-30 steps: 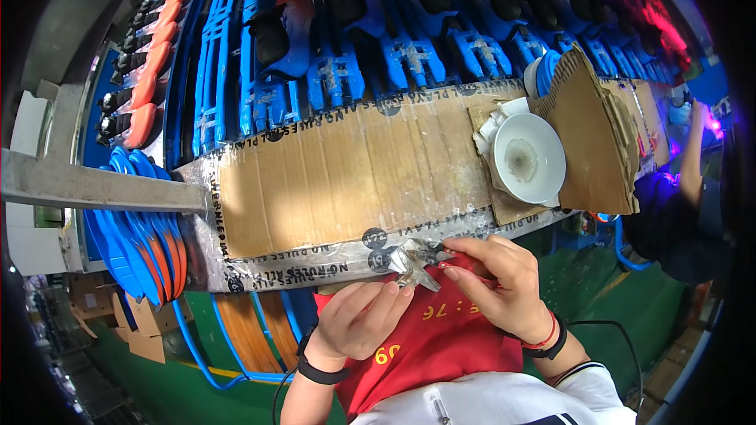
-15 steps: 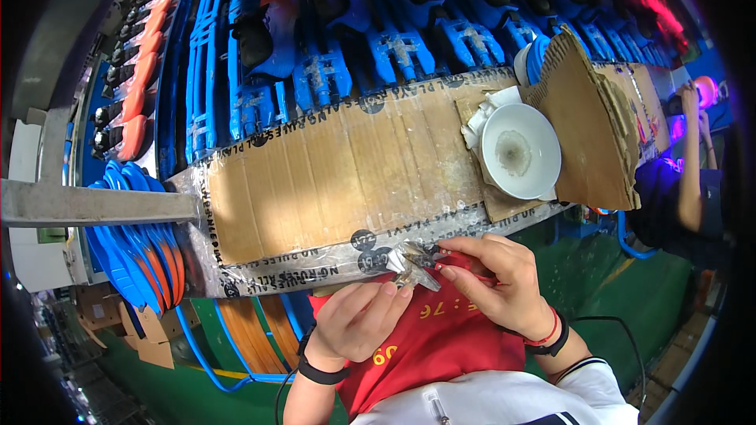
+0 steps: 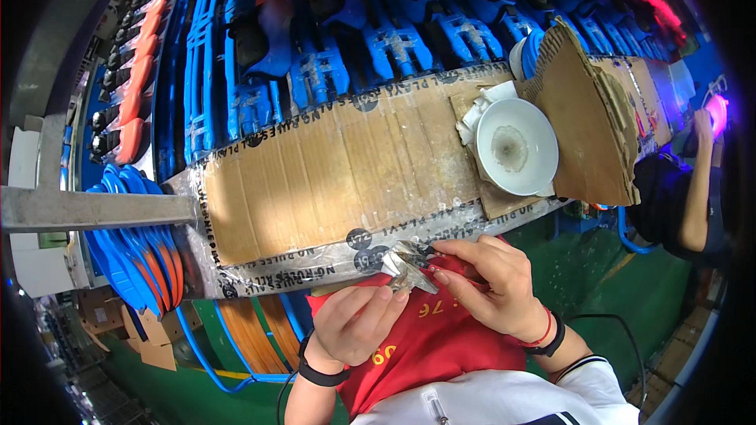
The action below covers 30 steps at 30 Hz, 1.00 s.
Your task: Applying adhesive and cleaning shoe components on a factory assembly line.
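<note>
Between my hands, over the bench's front edge, is a small, shiny piece of crinkled film, partly clear and partly dark. My left hand has its fingers closed on the film's lower left end. The thumb and fingers of my right hand pinch its dark right end. Fingertips hide parts of the film, so its full shape cannot be made out. Below my hands is a red apron with yellow marks.
A cardboard sheet covers the bench. A white bowl stands right, beside an upright cardboard flap. Blue frame parts line the back. A metal bar juts in from the left. Another person's arm is far right.
My hands keep their hold on the film, which has tilted slightly between them. The other person's hand and the glowing pink thing at far right have shifted a little.
</note>
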Tool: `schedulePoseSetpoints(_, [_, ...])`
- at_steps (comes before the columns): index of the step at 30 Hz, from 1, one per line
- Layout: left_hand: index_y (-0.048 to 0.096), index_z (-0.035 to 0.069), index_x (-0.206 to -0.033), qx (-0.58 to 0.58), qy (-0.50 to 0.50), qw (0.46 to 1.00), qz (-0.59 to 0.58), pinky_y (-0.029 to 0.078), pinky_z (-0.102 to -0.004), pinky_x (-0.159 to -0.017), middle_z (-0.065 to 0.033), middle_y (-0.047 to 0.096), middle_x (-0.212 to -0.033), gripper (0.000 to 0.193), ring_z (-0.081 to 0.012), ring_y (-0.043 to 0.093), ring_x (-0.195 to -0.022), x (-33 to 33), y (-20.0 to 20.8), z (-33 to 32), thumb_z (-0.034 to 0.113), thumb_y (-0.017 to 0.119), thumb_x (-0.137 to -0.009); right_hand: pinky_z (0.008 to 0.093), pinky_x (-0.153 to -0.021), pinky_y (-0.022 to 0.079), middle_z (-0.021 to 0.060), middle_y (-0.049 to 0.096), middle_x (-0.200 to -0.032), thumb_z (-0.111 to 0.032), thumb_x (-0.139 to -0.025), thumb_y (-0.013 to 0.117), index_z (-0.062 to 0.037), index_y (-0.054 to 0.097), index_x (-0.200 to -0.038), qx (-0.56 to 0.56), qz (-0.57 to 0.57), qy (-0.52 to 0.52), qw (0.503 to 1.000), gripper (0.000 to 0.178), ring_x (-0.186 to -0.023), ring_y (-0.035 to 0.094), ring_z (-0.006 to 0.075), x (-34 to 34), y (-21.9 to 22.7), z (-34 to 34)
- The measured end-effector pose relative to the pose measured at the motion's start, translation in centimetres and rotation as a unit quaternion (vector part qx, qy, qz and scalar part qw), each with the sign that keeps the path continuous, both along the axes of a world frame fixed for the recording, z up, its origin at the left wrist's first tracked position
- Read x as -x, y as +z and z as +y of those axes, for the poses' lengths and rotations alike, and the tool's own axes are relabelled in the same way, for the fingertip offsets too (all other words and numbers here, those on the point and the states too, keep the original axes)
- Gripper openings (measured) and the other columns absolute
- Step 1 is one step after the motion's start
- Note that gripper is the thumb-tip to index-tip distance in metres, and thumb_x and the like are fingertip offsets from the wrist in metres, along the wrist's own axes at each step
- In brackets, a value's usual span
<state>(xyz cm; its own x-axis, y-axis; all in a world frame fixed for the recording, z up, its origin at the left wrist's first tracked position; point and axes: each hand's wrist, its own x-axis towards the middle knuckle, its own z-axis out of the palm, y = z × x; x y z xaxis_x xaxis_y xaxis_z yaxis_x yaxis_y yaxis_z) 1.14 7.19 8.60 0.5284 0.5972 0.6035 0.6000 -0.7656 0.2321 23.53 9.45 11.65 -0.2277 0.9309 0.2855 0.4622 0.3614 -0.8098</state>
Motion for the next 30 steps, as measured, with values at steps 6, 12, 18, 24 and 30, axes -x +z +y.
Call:
schedulePoseSetpoints(6, [0.074, 0.005, -0.100, 0.005, -0.005, 1.000, -0.015, 0.054, -0.0304, -0.068, -0.0066, 0.059, -0.111, 0.027, -0.0212, 0.058, -0.094, 0.0, 0.1, 0.1, 0.005, 0.075, -0.073, 0.0285, -0.049, 0.042, 0.0050, 0.063, -0.072, -0.005, -0.073, 0.080, 0.0012, 0.066, -0.108, -0.030, -0.020, -0.006, 0.999, 0.038, -0.056, 0.053, 0.0168, 0.3, -0.5, -0.4])
schedulePoseSetpoints(12, [0.073, 0.004, -0.101, 0.021, -0.017, 0.999, -0.025, 0.055, -0.0300, -0.068, -0.0075, 0.059, -0.111, 0.026, -0.0219, 0.058, -0.095, -0.2, 0.1, 0.1, 0.005, 0.071, -0.076, 0.0284, -0.049, 0.042, 0.0041, 0.062, -0.071, -0.003, -0.071, 0.080, 0.0009, 0.067, -0.108, -0.077, -0.025, -0.007, 0.997, 0.039, -0.056, 0.052, 0.0175, 0.3, -0.6, -0.6])
schedulePoseSetpoints(18, [0.073, 0.004, -0.101, 0.012, -0.014, 1.000, -0.024, 0.056, -0.0300, -0.067, -0.0069, 0.058, -0.113, 0.026, -0.0219, 0.057, -0.098, -0.2, 0.2, 0.0, 0.004, 0.072, -0.075, 0.0283, -0.048, 0.041, 0.0038, 0.061, -0.070, -0.003, -0.070, 0.080, 0.0011, 0.068, -0.106, -0.087, -0.022, -0.018, 0.996, 0.038, -0.055, 0.051, 0.0176, 0.3, -0.5, -0.6])
schedulePoseSetpoints(24, [0.073, 0.004, -0.099, 0.001, -0.007, 1.000, -0.021, 0.056, -0.0293, -0.066, -0.0065, 0.058, -0.113, 0.027, -0.0217, 0.057, -0.097, -0.3, 0.2, 0.0, 0.003, 0.076, -0.073, 0.0288, -0.049, 0.041, 0.0052, 0.063, -0.070, -0.003, -0.070, 0.081, 0.0012, 0.069, -0.104, -0.069, -0.023, -0.015, 0.997, 0.037, -0.055, 0.051, 0.0177, -0.4, 0.2, -0.6])
schedulePoseSetpoints(30, [0.073, 0.004, -0.099, -0.002, -0.016, 1.000, -0.021, 0.056, -0.0288, -0.065, -0.0067, 0.058, -0.113, 0.027, -0.0214, 0.058, -0.095, -0.2, 0.3, 0.0, 0.002, 0.077, -0.072, 0.0292, -0.049, 0.042, 0.0058, 0.063, -0.070, -0.003, -0.069, 0.080, 0.0016, 0.069, -0.104, -0.064, -0.029, 0.000, 0.998, 0.036, -0.055, 0.051, 0.0180, -1.0, 0.8, -0.4])
